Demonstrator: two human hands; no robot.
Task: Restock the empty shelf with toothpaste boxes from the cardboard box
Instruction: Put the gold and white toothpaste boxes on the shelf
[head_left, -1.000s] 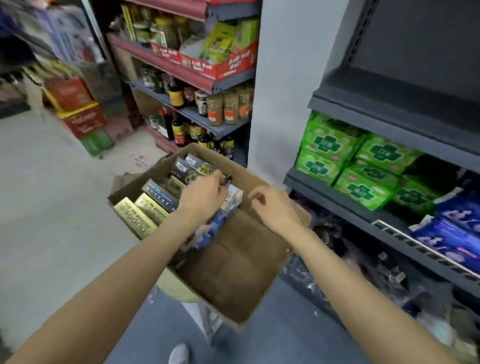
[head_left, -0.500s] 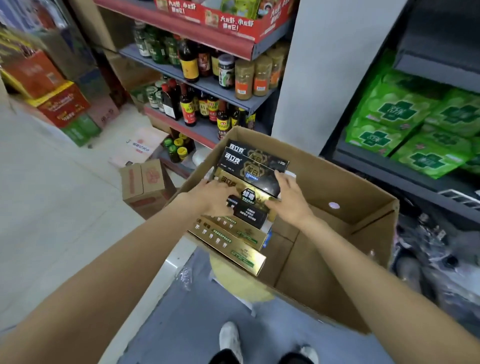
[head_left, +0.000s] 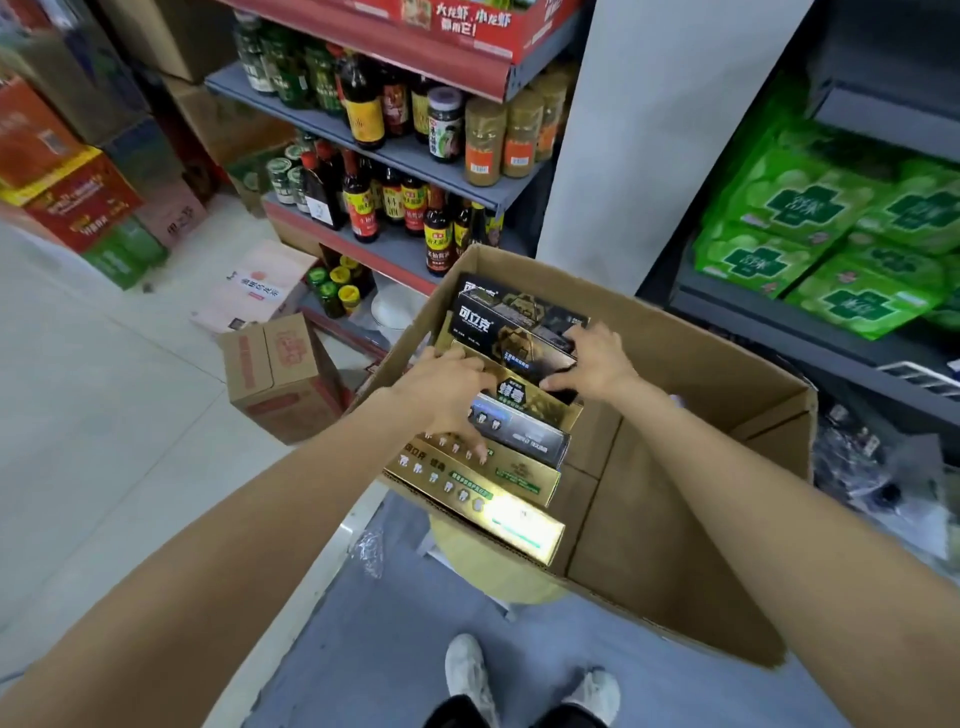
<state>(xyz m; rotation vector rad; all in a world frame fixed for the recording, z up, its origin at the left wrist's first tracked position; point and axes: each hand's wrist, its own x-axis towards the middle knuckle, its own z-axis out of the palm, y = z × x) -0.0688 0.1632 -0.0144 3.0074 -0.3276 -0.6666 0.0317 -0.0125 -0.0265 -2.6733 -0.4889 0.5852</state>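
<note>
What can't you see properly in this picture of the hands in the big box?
Head view:
- Toothpaste boxes: how many lie underneath is hidden by the top ones and both hands.
- Left hand: its palm side is hidden, so whether it grips is unclear.
- Right hand: fingers curl over a black box's end; the tips are hidden.
- Cardboard box: its underside is hidden.
- The empty shelf: cut off by the picture edge.

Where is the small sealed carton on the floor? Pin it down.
In the head view, the small sealed carton stands on the pale floor, left of the open cardboard box and below the sauce-bottle shelf.
</note>
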